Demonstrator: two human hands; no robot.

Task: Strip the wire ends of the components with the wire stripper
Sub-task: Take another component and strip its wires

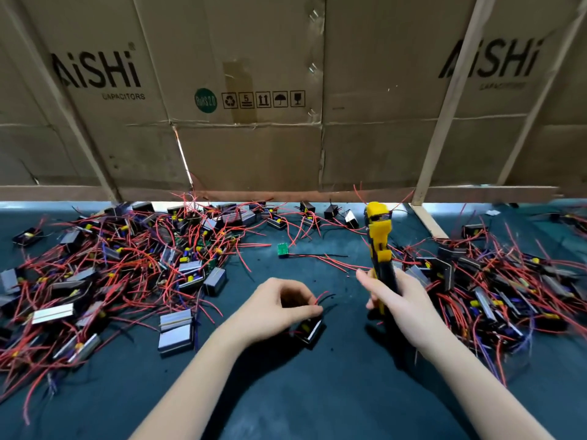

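Note:
My left hand (279, 308) holds a small black component (309, 330) just above the dark table, its fingertips pinching the red and black wires (324, 298) that curve up from it. My right hand (397, 301) grips the handles of the yellow and black wire stripper (378, 239), which stands upright with its jaws pointing away from me. The stripper's head is well above and to the right of the wires, not touching them.
A big heap of components with red wires (120, 265) covers the table's left side, and another heap (495, 281) lies at the right. A small green board (282, 249) lies in the middle. A cardboard wall (254, 106) and a wooden slat (427, 217) close the back.

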